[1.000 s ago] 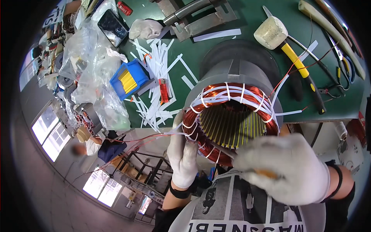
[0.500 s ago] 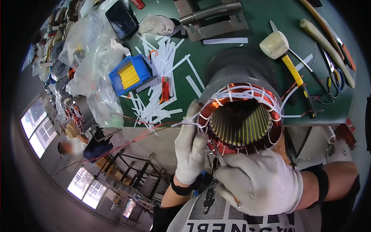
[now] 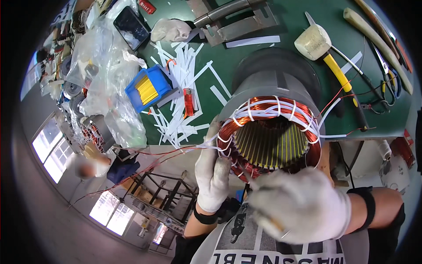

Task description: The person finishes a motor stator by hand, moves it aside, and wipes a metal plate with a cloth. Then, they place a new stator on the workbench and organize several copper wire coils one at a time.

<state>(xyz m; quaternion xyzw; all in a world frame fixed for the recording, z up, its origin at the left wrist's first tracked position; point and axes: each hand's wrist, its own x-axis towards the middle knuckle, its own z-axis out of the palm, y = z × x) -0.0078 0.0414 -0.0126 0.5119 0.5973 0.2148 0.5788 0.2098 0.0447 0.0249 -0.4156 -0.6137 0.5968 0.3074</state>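
Note:
A grey motor stator [image 3: 274, 90] lies with its open end toward me. Copper windings [image 3: 266, 108] ring that end, bound with white lacing and sleeves, and yellow slot liners [image 3: 268, 143] line the bore. My left hand [image 3: 212, 180], in a whitish glove, grips the left side of the winding, its thumb at the lower left of the ring. My gloved right hand [image 3: 303, 207] is closed just below the winding, smeared by motion. It holds a thin tool [image 3: 276, 223] with a light brown part and a fine metal tip; the rest of the tool is hidden in the glove.
Red lead wires [image 3: 162, 154] trail left past the table edge. White paper strips [image 3: 187, 83], a blue box [image 3: 149, 88] of yellow strips and a red lighter [image 3: 188, 101] lie left; a mallet [image 3: 313, 42] and scissors [image 3: 382, 70] right. A person [image 3: 94, 165] works at far left.
My right hand has moved slightly and is now blurred, its tool tip showing below the glove. The left hand keeps its grip. The whole view has shifted a little.

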